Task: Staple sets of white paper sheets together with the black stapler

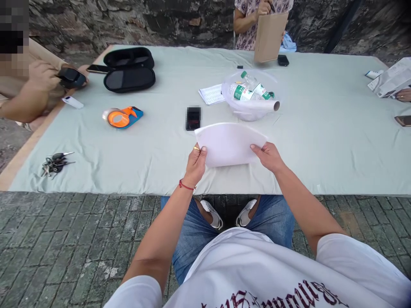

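Observation:
Between both hands I hold a stack of white paper point(229, 145), slightly bowed, over the front part of the table. My left hand point(196, 163) grips its left edge with the thumb on top; a ring and a red bracelet show on this side. My right hand point(268, 155) pinches the right edge, thumb on top and fingers underneath. Just beyond the paper lies a black phone point(193, 118). Behind it to the right stands a clear plastic basin point(244, 112) holding plastic bottles point(243, 92) and a cardboard-like tube point(268, 105).
On the cloth-covered table point(321, 141) lie keys point(56, 164), an orange-and-blue tape dispenser point(123, 117), an open black case point(129, 80) and printed sheets point(212, 94). A person across holds a cardboard piece point(270, 36). Other people sit left and right, one holding a black device point(72, 78).

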